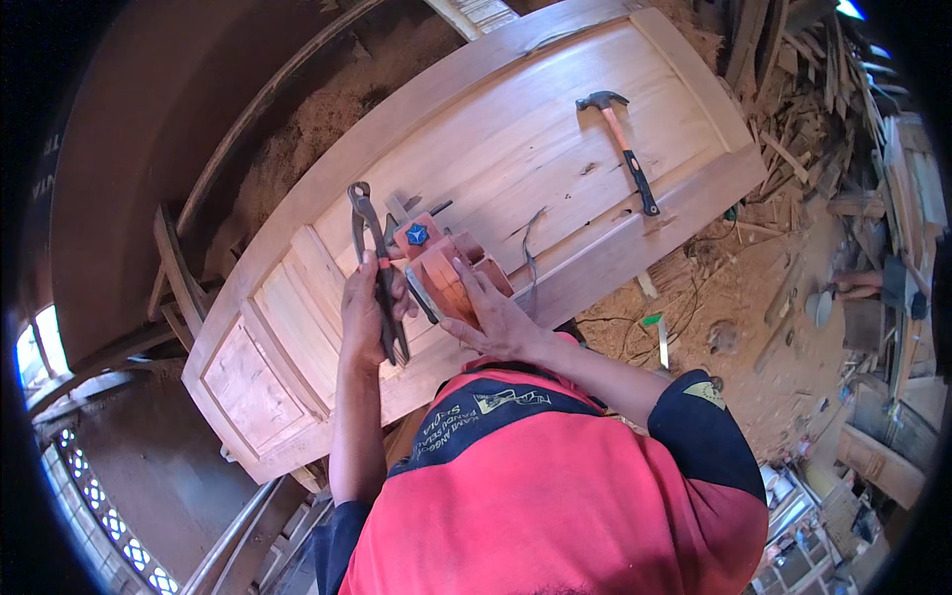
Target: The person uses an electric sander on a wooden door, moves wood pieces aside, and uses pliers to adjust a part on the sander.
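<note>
My left hand [369, 312] is closed around a pair of dark metal pliers [363, 213], whose jaws point away from me and whose handles run down past my fingers. Just to the right, my right hand [499, 319] grips a reddish-brown tool that looks like an electric planer [443, 285], thumb and fingers spread over its body. A blue star-shaped knob [416, 234] sits at its far left end. Both hands are over a pale wooden panelled door [496, 129] lying flat. What the fingers cover on the planer's underside is hidden.
A claw hammer [625, 149] with an orange and black handle lies on the door's right part. Wood offcuts [793, 129] pile up at the far right. Sawdust [734, 327] and cables cover the floor there. A person's arm [858, 282] shows at the right edge.
</note>
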The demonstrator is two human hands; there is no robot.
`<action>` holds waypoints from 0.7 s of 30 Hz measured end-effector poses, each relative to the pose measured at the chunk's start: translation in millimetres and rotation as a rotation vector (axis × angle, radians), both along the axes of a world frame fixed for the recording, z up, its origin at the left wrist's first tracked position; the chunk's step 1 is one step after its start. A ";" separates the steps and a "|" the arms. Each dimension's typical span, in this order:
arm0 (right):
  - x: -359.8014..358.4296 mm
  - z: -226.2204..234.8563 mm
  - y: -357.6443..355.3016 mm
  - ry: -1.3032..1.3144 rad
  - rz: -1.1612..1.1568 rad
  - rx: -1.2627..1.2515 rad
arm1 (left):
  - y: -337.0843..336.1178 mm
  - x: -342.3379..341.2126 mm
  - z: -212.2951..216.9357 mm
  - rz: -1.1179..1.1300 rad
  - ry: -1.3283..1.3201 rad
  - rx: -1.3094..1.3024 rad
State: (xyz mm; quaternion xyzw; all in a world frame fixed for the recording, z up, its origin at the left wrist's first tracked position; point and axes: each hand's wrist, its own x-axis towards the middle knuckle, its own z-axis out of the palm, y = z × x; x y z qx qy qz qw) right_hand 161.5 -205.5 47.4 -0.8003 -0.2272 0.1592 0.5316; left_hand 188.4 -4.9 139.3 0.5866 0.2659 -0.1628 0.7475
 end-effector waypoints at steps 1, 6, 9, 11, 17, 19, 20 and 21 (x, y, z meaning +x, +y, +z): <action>1.0 -1.6 1.8 0.001 0.009 0.002 | -8.7 1.7 -1.8 0.073 -0.034 -0.123; 0.4 -4.3 14.8 0.112 0.240 0.074 | -30.6 9.6 -20.2 0.294 -0.098 -0.232; 6.1 -7.7 15.3 0.094 0.344 0.096 | -26.4 -1.5 -34.4 0.223 -0.153 -0.028; 16.2 -9.9 13.0 0.149 0.396 0.127 | -29.2 -4.8 -44.6 0.150 -0.279 0.149; 55.0 -39.6 -16.2 0.895 0.267 0.474 | -41.7 -10.2 -49.2 0.059 -0.309 0.470; 65.3 -9.4 -21.0 0.812 0.287 0.468 | -44.6 -12.2 -52.7 0.043 -0.339 0.618; 69.1 10.6 -20.7 0.724 0.277 0.477 | -46.8 -11.2 -52.9 0.059 -0.336 0.680; 68.2 25.0 -16.2 0.523 0.306 0.426 | -51.4 -5.9 -49.7 0.046 -0.361 0.742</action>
